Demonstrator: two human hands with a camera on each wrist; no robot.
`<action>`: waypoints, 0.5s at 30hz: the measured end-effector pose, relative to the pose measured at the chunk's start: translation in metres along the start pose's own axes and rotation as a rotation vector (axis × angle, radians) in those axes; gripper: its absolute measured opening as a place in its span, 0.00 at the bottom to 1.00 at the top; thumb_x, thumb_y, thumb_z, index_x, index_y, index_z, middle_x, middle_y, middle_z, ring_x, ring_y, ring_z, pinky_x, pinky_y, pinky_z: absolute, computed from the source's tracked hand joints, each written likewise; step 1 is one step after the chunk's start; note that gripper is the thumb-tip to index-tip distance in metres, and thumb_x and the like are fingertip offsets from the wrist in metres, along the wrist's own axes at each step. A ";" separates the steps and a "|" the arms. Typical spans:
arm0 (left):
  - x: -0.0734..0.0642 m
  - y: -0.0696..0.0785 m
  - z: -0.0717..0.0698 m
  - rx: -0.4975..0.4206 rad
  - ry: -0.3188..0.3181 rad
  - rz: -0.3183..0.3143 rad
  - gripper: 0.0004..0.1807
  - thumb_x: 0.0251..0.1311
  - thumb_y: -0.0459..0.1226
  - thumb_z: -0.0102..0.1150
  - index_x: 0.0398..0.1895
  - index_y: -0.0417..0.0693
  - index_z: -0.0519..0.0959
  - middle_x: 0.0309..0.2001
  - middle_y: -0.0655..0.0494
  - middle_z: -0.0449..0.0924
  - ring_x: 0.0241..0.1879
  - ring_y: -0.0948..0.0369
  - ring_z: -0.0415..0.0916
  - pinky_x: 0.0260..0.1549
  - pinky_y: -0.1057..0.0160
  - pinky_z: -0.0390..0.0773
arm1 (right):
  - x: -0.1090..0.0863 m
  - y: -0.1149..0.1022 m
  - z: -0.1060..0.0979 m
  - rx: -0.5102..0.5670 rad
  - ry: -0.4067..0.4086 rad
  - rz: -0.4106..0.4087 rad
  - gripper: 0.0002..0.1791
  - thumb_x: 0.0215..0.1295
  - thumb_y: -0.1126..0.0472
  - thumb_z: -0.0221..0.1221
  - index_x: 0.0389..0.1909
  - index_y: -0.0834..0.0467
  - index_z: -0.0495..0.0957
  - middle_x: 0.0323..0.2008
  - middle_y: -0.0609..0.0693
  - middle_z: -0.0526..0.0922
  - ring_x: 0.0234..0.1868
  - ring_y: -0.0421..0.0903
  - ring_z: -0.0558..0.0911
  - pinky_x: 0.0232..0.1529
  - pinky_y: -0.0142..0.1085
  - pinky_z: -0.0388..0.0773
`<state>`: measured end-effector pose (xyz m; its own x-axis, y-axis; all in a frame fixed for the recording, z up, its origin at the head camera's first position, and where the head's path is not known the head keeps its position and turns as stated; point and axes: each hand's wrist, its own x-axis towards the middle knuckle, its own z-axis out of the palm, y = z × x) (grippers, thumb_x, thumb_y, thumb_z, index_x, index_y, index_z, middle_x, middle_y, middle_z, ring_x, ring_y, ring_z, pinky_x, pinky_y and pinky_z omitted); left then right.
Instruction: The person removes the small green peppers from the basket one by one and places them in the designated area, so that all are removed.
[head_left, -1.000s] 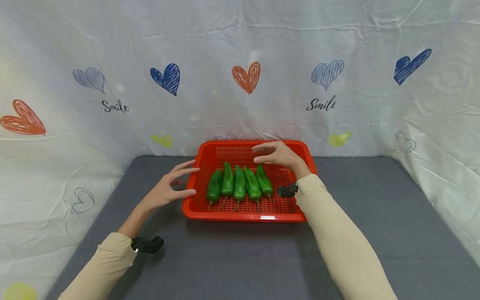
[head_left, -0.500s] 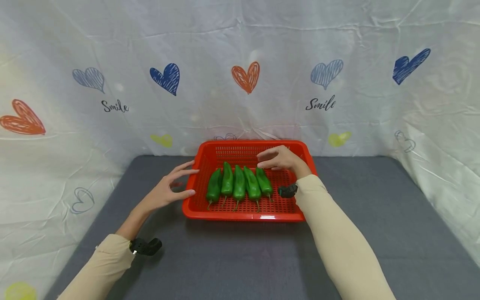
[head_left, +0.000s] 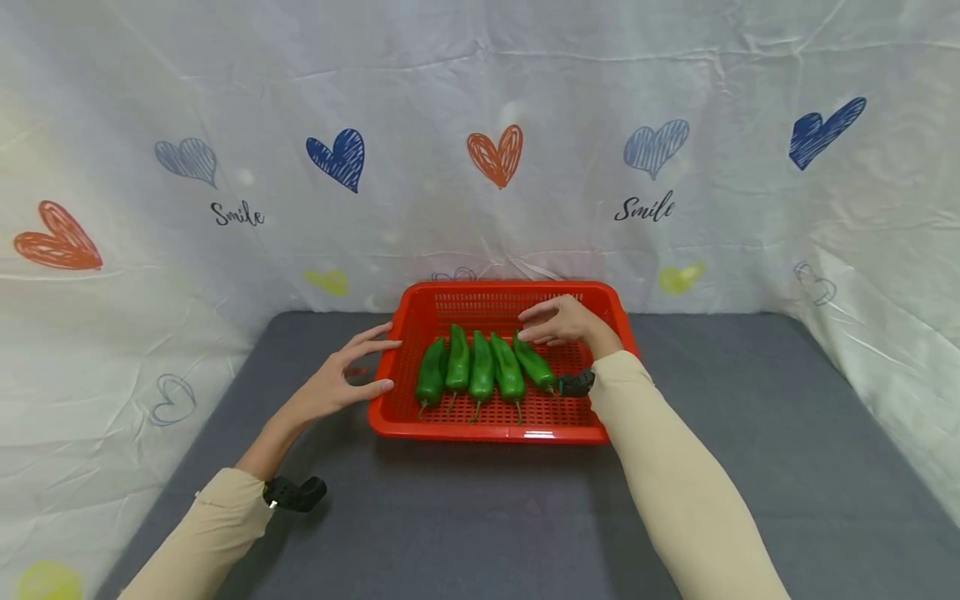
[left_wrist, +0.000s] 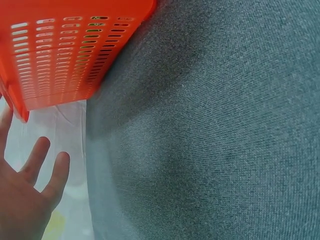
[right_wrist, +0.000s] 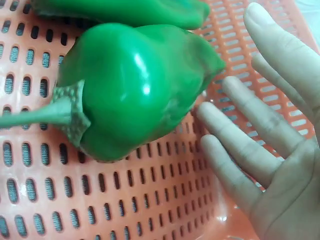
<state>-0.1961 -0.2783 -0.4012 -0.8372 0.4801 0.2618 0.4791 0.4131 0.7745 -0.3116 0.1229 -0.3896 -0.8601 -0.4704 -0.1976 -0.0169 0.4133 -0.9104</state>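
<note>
Several green peppers (head_left: 482, 367) lie side by side in a red plastic basket (head_left: 465, 432), stems toward the front. My right hand (head_left: 562, 322) hovers inside the basket by the far tip of the rightmost pepper (head_left: 534, 365). In the right wrist view its fingers are extended and spread close to the tip of that pepper (right_wrist: 132, 85), with nothing between fingers and thumb. My left hand (head_left: 333, 382) is at the basket's left rim, fingers spread, fingertips right at the edge. The left wrist view has the spread fingers (left_wrist: 36, 157) beside the perforated basket wall (left_wrist: 55, 55).
A dark grey cloth (head_left: 480, 517) covers the table beneath the basket. Behind it hangs a white curtain (head_left: 420, 208) with printed hearts, close to the basket's back rim. Each wrist wears a black strap device (head_left: 296, 493).
The rightmost pepper has turned, its stem end swinging right, away from its neighbour. My right hand has lowered slightly toward its tip. The left hand stays at the rim.
</note>
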 end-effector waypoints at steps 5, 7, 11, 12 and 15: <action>0.001 -0.001 0.001 -0.003 0.003 -0.004 0.32 0.64 0.34 0.68 0.72 0.47 0.72 0.79 0.53 0.52 0.74 0.48 0.50 0.54 0.27 0.64 | 0.004 0.005 0.003 -0.058 -0.036 -0.021 0.27 0.63 0.62 0.71 0.62 0.65 0.79 0.57 0.60 0.82 0.53 0.56 0.82 0.53 0.50 0.78; 0.001 -0.001 0.001 -0.002 0.005 -0.007 0.32 0.64 0.34 0.67 0.72 0.47 0.72 0.79 0.54 0.52 0.74 0.48 0.50 0.54 0.27 0.64 | 0.006 0.008 0.005 -0.080 -0.048 -0.027 0.27 0.63 0.62 0.72 0.62 0.64 0.79 0.58 0.60 0.82 0.54 0.55 0.82 0.52 0.48 0.79; 0.001 -0.001 0.002 -0.003 0.007 -0.017 0.32 0.64 0.35 0.67 0.72 0.49 0.72 0.79 0.55 0.52 0.74 0.48 0.49 0.55 0.27 0.64 | 0.008 0.010 0.008 -0.087 -0.060 -0.022 0.28 0.62 0.62 0.72 0.63 0.64 0.79 0.58 0.60 0.81 0.57 0.55 0.80 0.52 0.46 0.79; 0.001 -0.001 0.002 -0.004 0.007 -0.019 0.32 0.64 0.35 0.67 0.72 0.49 0.72 0.79 0.55 0.51 0.74 0.48 0.49 0.55 0.27 0.64 | 0.009 0.011 0.008 -0.087 -0.064 -0.023 0.28 0.62 0.63 0.72 0.63 0.64 0.79 0.58 0.61 0.81 0.58 0.55 0.80 0.52 0.46 0.79; 0.001 -0.002 0.002 -0.008 0.007 -0.025 0.32 0.64 0.35 0.67 0.72 0.49 0.72 0.79 0.55 0.51 0.75 0.48 0.49 0.55 0.27 0.63 | 0.010 0.012 0.010 -0.100 -0.074 -0.028 0.29 0.62 0.63 0.72 0.64 0.64 0.78 0.59 0.62 0.80 0.60 0.56 0.79 0.52 0.46 0.79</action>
<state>-0.1970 -0.2776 -0.4033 -0.8508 0.4639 0.2467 0.4560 0.4186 0.7854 -0.3148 0.1151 -0.4059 -0.8186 -0.5377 -0.2020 -0.0948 0.4733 -0.8758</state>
